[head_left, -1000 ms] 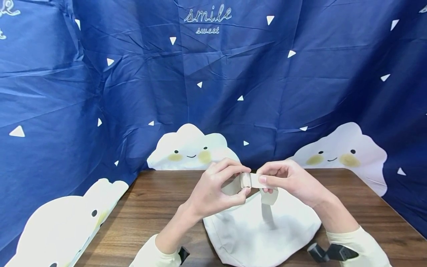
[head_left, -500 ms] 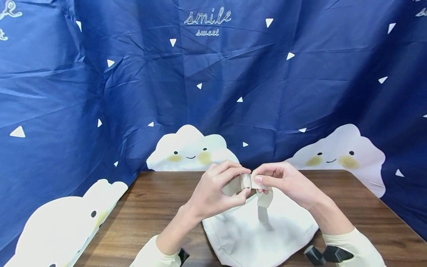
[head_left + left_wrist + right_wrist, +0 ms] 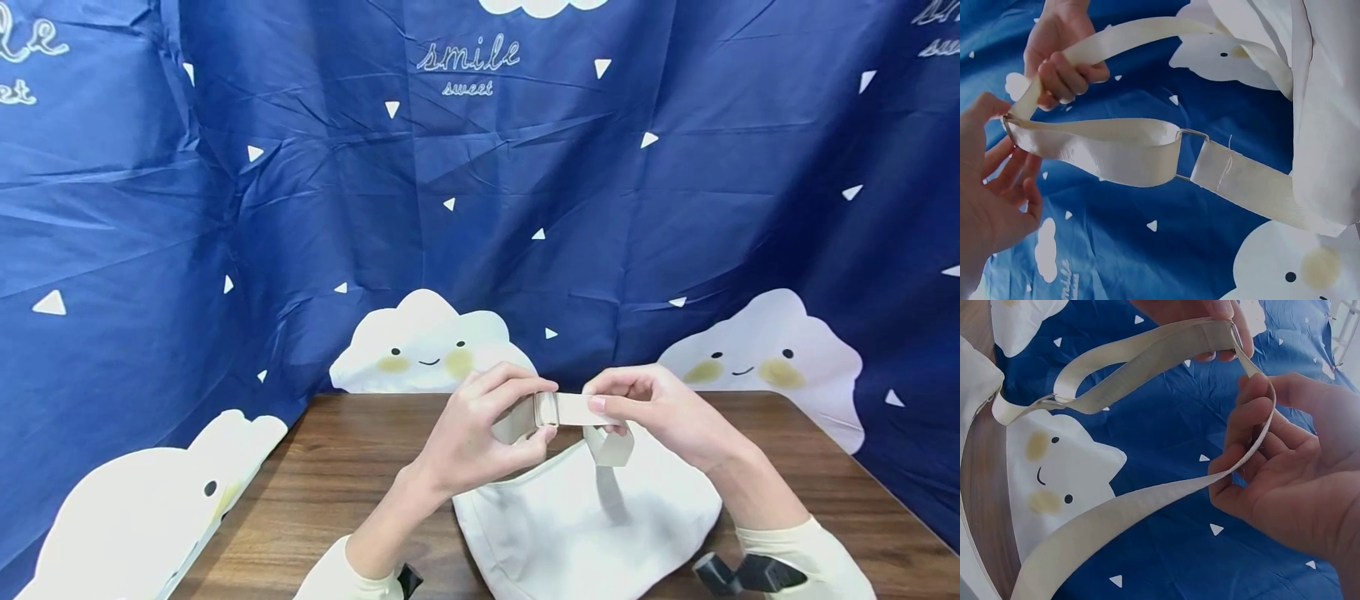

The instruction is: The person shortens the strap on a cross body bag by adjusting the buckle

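A white bag (image 3: pixel 592 521) lies on the table below both hands, its off-white strap (image 3: pixel 574 409) raised between them. My left hand (image 3: pixel 465 446) pinches the metal slider buckle (image 3: pixel 547 409) on the strap between thumb and fingertips. To the right of the buckle, my right hand (image 3: pixel 671 417) pinches the strap, with a short stretch pulled straight between the hands. In the left wrist view the strap doubles back in a loop (image 3: pixel 1116 159) through a rectangular metal ring (image 3: pixel 1196 134) beside the bag. The right wrist view has the strap's long side (image 3: pixel 1141 500) curving down from the right fingers.
The bag rests on a brown wooden table (image 3: pixel 337 467). Behind and to the left hangs a blue curtain (image 3: pixel 480 192) printed with clouds and small white triangles. Dark wrist devices (image 3: pixel 750 575) sit at both cuffs.
My right hand slid left toward the buckle, then back right, so more strap shows between the hands now. The left hand keeps its pinch on the buckle. The head view has tilted slightly up.
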Tool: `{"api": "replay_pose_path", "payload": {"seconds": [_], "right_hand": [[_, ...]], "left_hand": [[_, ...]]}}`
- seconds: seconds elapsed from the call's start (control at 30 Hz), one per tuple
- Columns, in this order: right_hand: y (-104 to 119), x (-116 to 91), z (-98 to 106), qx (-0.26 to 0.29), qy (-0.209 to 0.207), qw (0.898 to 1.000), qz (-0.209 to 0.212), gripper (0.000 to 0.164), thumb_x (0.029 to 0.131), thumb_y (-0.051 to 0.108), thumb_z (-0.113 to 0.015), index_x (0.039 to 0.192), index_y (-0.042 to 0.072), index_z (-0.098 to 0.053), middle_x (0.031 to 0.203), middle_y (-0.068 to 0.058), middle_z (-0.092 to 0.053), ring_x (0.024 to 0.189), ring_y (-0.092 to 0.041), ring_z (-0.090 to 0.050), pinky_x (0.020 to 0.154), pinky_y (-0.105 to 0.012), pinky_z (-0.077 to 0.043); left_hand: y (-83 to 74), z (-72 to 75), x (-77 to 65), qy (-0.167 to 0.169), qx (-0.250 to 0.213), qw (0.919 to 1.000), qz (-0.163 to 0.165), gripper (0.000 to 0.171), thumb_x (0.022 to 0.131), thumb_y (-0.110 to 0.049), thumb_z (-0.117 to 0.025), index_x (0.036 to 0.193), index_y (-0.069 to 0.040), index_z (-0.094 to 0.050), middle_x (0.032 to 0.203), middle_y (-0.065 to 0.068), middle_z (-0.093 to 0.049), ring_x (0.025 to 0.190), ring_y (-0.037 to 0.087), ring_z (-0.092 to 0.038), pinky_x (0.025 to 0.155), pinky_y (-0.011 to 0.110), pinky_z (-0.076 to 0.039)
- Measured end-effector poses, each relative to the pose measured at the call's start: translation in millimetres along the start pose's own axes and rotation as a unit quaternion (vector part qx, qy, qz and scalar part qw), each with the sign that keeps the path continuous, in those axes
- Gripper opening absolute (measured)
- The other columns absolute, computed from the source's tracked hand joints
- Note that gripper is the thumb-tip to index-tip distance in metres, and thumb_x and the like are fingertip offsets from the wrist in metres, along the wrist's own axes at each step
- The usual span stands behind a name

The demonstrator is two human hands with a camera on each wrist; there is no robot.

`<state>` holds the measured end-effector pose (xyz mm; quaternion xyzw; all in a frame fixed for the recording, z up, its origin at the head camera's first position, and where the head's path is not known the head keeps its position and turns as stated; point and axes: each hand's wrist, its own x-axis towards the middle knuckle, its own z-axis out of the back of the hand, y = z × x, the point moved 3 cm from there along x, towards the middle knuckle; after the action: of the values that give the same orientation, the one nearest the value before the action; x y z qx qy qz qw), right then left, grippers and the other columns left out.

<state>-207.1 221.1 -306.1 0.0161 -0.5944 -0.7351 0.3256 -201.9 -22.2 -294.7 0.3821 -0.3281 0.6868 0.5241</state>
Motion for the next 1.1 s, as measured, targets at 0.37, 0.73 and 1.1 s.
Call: {"api": "replay_pose_path", "payload": {"seconds": [0.37,0.73,1.1], "right_hand": [[1,3,-9,0.022,0.016,1.000,0.013,0.012,0.100,0.002,-0.061,0.107,-0.001,-0.070,0.074,-0.003,-0.054,0.067,-0.021,-0.049,0.064,-0.033,-0.041],[4,5,-13,0.005,0.017,1.000,0.008,0.014,0.099,0.004,-0.064,0.109,0.001,-0.072,0.075,-0.005,-0.059,0.069,-0.021,-0.055,0.067,-0.032,-0.046],[-10,4,2,0.032,0.028,0.999,0.014,0.013,0.101,0.000,-0.058,0.107,-0.001,-0.069,0.072,-0.004,-0.058,0.069,-0.021,-0.056,0.070,-0.034,-0.048]], "left_hand": [[-2.4,-3.3,-1.2,0.008,-0.017,0.9998,0.002,0.035,0.083,-0.020,-0.080,0.116,-0.012,-0.073,0.108,-0.007,-0.065,0.097,0.009,-0.061,0.089,0.025,-0.043],[-3.5,-5.8,0.5,0.017,-0.017,0.9997,-0.008,0.036,0.082,-0.020,-0.080,0.116,-0.011,-0.073,0.109,-0.005,-0.066,0.100,0.007,-0.060,0.090,0.025,-0.044],[-1.5,0.1,0.9,0.001,-0.016,0.9999,-0.001,0.036,0.083,-0.018,-0.078,0.117,-0.010,-0.073,0.108,-0.004,-0.066,0.099,0.009,-0.060,0.088,0.023,-0.046]]}}
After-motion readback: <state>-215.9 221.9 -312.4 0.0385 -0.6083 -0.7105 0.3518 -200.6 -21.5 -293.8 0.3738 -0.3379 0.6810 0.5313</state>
